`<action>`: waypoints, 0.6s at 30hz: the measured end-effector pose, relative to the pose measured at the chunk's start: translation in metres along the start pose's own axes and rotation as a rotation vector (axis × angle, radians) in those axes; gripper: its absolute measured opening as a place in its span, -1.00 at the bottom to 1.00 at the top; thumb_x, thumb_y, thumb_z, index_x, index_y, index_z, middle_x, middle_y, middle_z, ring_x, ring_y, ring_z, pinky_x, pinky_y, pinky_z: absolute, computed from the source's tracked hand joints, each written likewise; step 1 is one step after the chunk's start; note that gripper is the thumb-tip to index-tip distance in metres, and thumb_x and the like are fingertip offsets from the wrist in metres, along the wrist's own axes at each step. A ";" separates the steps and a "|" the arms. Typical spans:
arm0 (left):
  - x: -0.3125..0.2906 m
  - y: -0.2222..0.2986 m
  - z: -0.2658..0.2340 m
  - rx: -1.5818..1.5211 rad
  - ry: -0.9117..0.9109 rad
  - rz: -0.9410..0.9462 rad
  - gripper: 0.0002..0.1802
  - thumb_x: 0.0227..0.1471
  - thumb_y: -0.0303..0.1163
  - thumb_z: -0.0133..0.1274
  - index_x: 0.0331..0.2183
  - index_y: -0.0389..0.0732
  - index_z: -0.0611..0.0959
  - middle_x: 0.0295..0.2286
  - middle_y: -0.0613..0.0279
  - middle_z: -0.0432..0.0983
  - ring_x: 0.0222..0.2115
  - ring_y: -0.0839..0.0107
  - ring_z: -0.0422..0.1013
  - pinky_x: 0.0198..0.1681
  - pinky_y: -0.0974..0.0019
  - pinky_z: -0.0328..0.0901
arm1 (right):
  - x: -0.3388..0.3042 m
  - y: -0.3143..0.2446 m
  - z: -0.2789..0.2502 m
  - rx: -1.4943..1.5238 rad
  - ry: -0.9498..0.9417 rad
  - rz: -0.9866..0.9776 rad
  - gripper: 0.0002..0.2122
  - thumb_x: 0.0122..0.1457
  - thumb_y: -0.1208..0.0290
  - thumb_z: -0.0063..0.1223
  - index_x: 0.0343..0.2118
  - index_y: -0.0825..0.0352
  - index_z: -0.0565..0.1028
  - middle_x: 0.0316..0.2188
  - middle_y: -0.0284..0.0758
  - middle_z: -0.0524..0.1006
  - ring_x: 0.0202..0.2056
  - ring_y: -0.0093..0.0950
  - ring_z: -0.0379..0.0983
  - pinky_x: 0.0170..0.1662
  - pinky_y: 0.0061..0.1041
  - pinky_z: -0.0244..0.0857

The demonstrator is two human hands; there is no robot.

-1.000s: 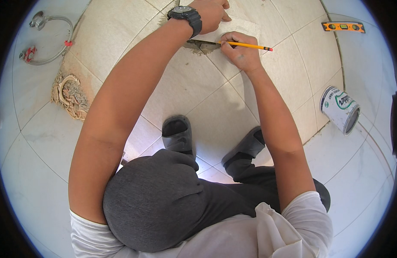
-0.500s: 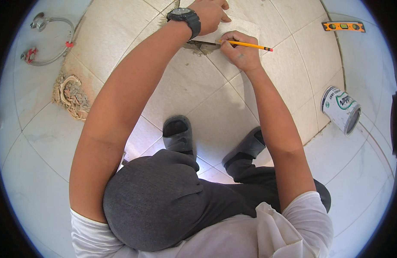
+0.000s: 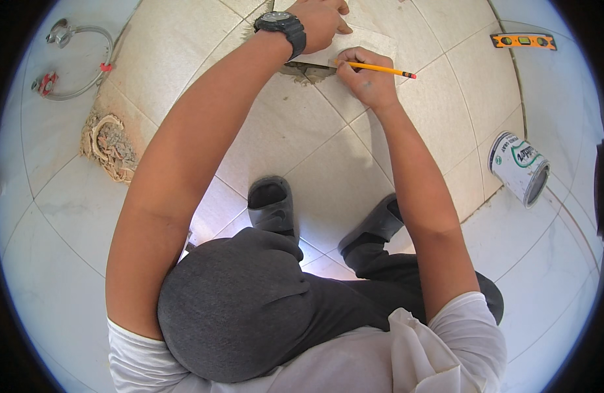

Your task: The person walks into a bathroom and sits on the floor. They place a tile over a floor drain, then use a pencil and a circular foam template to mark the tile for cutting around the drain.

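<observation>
A loose pale tile (image 3: 374, 42) lies over a broken hole (image 3: 307, 73) in the beige tiled floor. My left hand (image 3: 319, 26), with a black watch (image 3: 281, 27) on its wrist, presses on the tile with its fingers apart; the fingertips partly run out at the upper edge. In a writing grip, my right hand (image 3: 368, 82) pinches a yellow pencil (image 3: 384, 68). The pencil's point is at the near edge of the tile, and its red eraser end sticks out to the right.
At far right lies an orange spirit level (image 3: 523, 41), with a paint can (image 3: 519, 167) on its side below it. A flexible hose (image 3: 105, 49) with metal fittings hangs at far left. Below it is a rubble-filled opening (image 3: 112, 149). My sandals (image 3: 270, 203) rest on the floor.
Hardly anything differs. The pencil's eraser end has shifted very slightly to the right; both hands and the tile stay in place.
</observation>
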State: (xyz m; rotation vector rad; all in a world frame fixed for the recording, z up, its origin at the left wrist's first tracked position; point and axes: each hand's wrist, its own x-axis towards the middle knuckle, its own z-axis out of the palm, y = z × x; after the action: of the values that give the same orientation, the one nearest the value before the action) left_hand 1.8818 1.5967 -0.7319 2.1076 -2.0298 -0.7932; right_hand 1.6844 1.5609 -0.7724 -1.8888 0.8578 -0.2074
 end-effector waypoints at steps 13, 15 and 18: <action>0.000 0.000 -0.002 -0.089 -0.016 -0.051 -0.58 0.17 -0.56 -0.02 -0.04 0.03 0.77 0.17 0.09 0.42 0.22 0.12 0.28 0.31 0.12 0.19 | 0.001 -0.005 -0.002 -0.021 -0.028 0.020 -0.87 0.14 0.45 0.20 -0.32 0.39 0.62 -0.43 -0.36 0.65 -0.40 -0.61 0.51 -0.27 -0.57 0.42; 0.002 -0.004 0.003 -0.016 -0.032 -0.007 -0.62 0.19 -0.51 0.03 -0.03 0.03 0.76 0.18 0.07 0.41 0.22 0.11 0.27 0.31 0.12 0.19 | 0.000 -0.003 -0.004 -0.063 -0.087 -0.010 -0.87 0.16 0.45 0.18 -0.32 0.41 0.62 -0.45 -0.34 0.64 -0.41 -0.61 0.50 -0.29 -0.56 0.41; 0.004 -0.006 0.015 0.106 0.087 0.036 -0.42 0.03 -0.69 0.05 -0.06 0.20 0.78 0.14 0.31 0.46 0.20 0.33 0.33 0.26 0.17 0.26 | 0.006 -0.005 -0.022 0.330 -0.032 0.194 -0.87 0.20 0.45 0.16 -0.32 0.43 0.60 -0.49 -0.29 0.61 -0.44 -0.56 0.49 -0.32 -0.55 0.39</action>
State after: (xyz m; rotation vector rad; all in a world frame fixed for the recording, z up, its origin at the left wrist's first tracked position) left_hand 1.8804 1.5972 -0.7480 2.1127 -2.1019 -0.5905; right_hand 1.6800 1.5419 -0.7592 -1.4901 0.9181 -0.1867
